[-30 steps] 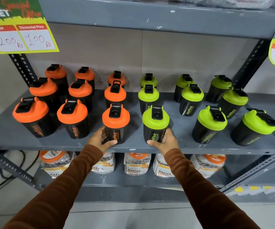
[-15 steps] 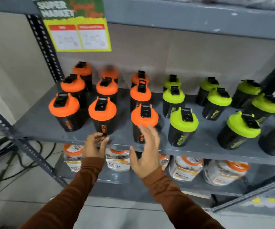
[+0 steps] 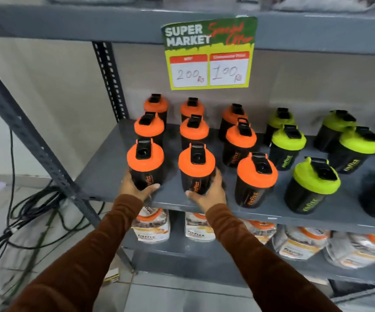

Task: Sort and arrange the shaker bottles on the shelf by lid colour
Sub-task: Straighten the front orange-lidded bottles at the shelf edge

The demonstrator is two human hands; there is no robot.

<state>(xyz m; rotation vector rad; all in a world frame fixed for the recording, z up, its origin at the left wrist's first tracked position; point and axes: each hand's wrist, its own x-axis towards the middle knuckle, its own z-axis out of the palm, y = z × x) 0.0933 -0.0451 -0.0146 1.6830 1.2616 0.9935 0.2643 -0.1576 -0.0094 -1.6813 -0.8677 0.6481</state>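
A price card (image 3: 209,54) hung from the edge of the upper grey board, printed "SUPER MARKET" in white on green with red script beside it; its two white boxes read 200 and 100 in red handwriting. Left of the card and lower, a perforated grey upright (image 3: 110,79) stood against the pale wall (image 3: 53,91). Well below the card, clear jars with orange lids (image 3: 151,226) lay in a row. Far down to the card's left, black cables (image 3: 31,206) tangled on the floor.
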